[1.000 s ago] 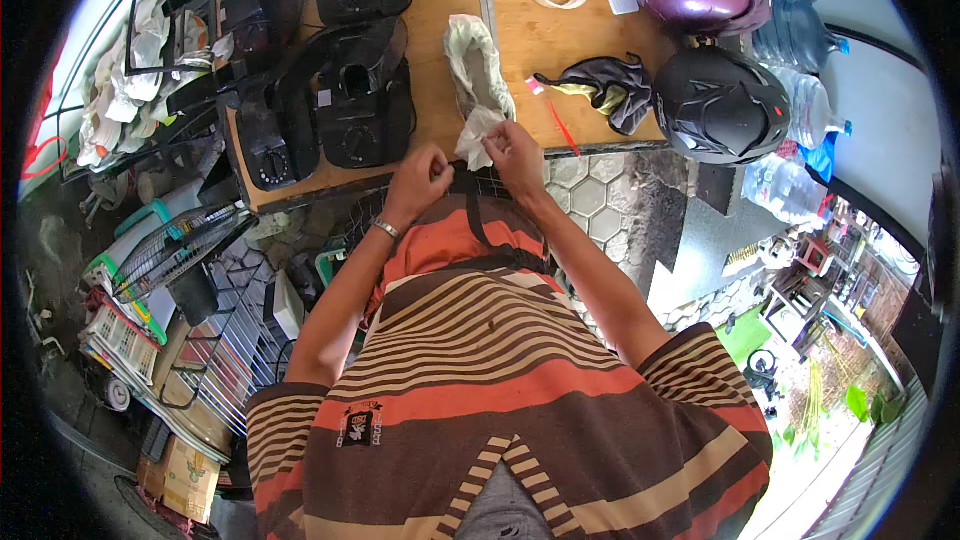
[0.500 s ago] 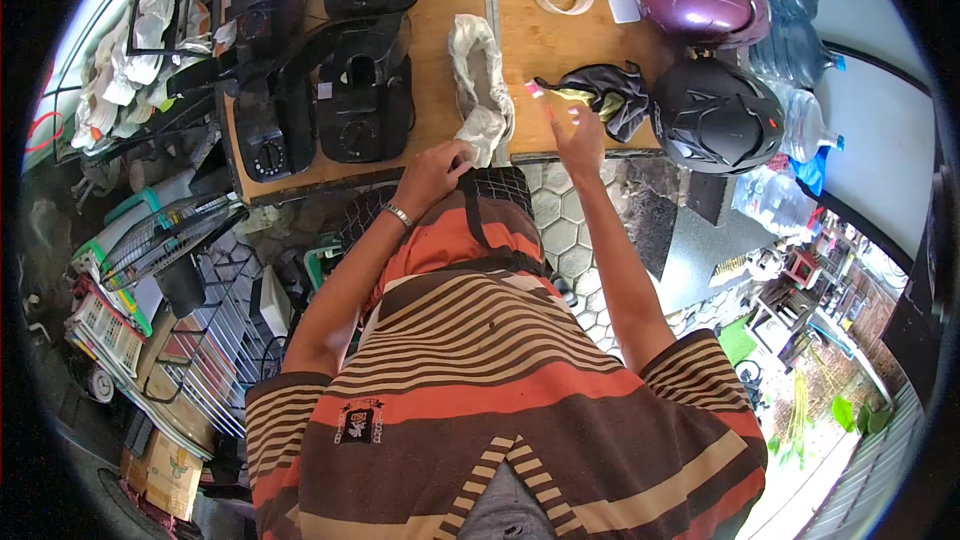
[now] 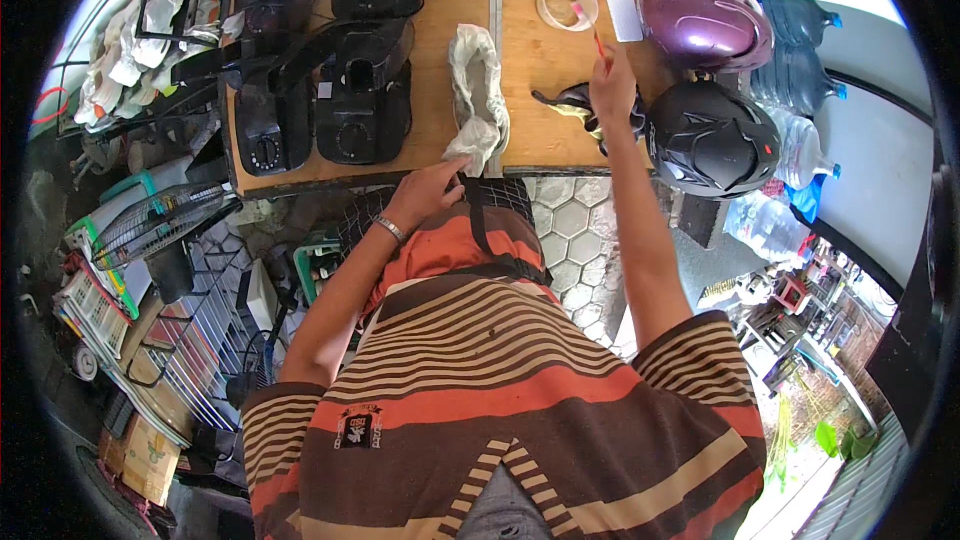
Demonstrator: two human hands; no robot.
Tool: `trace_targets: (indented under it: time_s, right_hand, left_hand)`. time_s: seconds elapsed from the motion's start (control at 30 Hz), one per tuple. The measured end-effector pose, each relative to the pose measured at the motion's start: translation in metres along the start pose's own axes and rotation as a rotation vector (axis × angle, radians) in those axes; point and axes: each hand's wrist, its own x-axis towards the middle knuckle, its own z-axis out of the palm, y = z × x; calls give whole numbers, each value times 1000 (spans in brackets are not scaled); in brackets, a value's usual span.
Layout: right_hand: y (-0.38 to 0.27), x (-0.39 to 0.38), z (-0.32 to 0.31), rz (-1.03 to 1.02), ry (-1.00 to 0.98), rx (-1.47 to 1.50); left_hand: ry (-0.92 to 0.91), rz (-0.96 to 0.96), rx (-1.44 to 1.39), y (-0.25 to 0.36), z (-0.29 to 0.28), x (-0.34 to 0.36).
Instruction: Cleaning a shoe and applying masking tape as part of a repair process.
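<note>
A whitish fabric shoe (image 3: 478, 80) lies lengthwise on the wooden table, its near end at the front edge. My left hand (image 3: 428, 195) is at that end, thumb and forefinger closed about its rim, though the exact hold is partly hidden. Farther right, my right hand (image 3: 612, 90) is closed round a slim red-handled brush (image 3: 598, 40). The brush's pink tip reaches into a round, pale tub (image 3: 546, 8). Under and beside my right wrist lies a crumpled black and yellow cloth-like thing (image 3: 570, 102), partly covered by the hand.
Several black appliance-like units (image 3: 362, 105) stand on the table's left. A purple helmet (image 3: 700, 15) and a black helmet (image 3: 712, 135) sit at its right, near large water bottles (image 3: 795, 120). A white card (image 3: 624, 17) lies by the tub. A fan (image 3: 160, 225) and wire rack (image 3: 215, 315) are low left.
My right hand has moved away from me and slightly right, carrying the brush from beside the crumpled black thing to the tub. My left hand stays at the shoe's near end.
</note>
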Motion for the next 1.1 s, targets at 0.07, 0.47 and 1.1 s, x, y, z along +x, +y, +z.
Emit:
trace_targets:
  time_s: [0.07,0.47,1.1]
  right_hand:
    - [3,39,7,-72,41,-32]
    - [-60,-32,-45,-201,-175,237]
    - [-41,-147,-41,-565,-481,57]
  left_hand:
    - [-8,10,20,2,2,2]
    - [14,-30,116,11,11,-9]
    - [-89,-49,248,22,11,-4]
